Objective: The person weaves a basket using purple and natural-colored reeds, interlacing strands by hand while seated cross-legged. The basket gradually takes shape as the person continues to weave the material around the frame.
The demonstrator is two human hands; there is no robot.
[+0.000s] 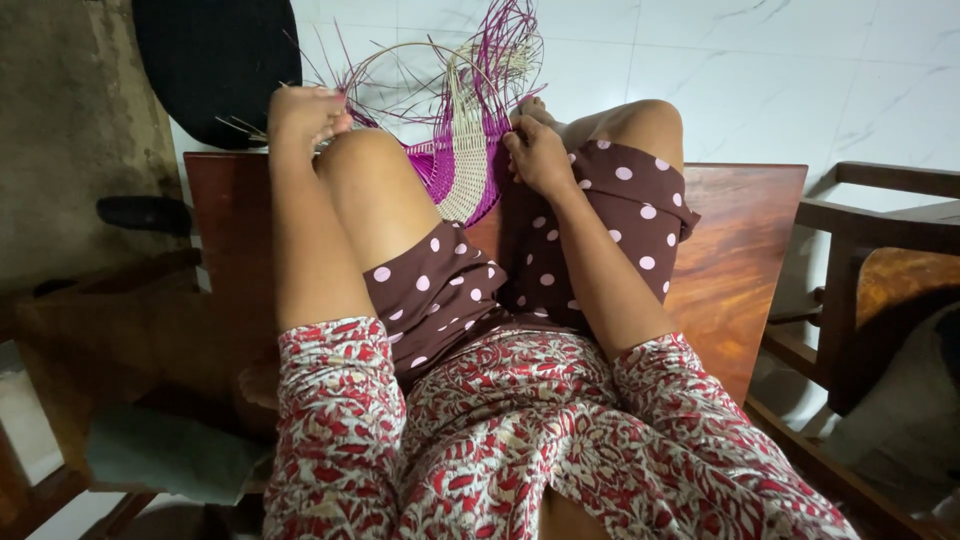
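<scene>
Head view looking down at a person seated on a wooden bench, knees up. One half-woven basket in purple and cream sits between the two knees, up around 12 o'clock, loose strips fanning out the top. Left hand at about 11 o'clock, fingers curled over the strips on that side. Right hand is touching the basket's right edge, fingers pinched on the weave. One dark round cushion-like thing sits at 10 o'clock; can't tell what it is.
</scene>
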